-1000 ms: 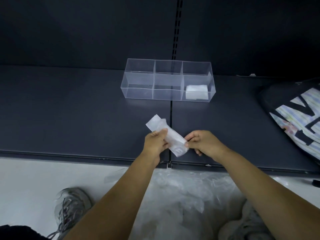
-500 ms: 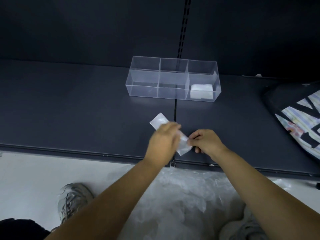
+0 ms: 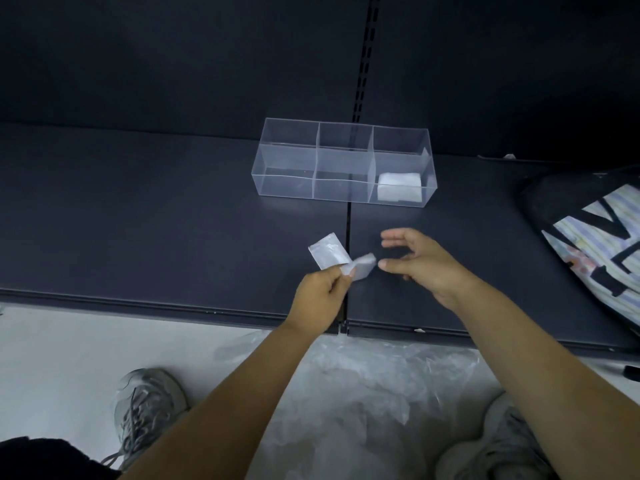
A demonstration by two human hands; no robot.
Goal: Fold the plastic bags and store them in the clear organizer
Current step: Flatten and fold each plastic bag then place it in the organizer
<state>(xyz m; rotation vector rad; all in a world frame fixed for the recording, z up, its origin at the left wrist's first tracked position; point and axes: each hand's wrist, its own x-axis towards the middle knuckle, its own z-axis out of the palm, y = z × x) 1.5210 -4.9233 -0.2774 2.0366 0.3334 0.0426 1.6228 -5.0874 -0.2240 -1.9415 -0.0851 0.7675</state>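
Note:
My left hand (image 3: 322, 292) pinches a folded strip of clear plastic bag (image 3: 329, 254) at its middle, just above the dark shelf (image 3: 138, 220). One end of the strip sticks up to the left, the other bends right. My right hand (image 3: 422, 261) hovers just right of the strip with fingers spread, touching nothing. The clear organizer (image 3: 287, 161) with three compartments stands further back on the shelf. Its right compartment holds a folded white bag (image 3: 398, 187); the left and middle ones are empty.
A black bag with a striped printed panel (image 3: 595, 244) lies at the shelf's right end. A heap of loose clear plastic bags (image 3: 363, 393) lies on the pale floor below the shelf edge, between my two grey shoes (image 3: 145, 407).
My right hand has let go of the strip's right end and opened. The left hand now holds the strip alone, shifted toward its middle, and the strip has bent there.

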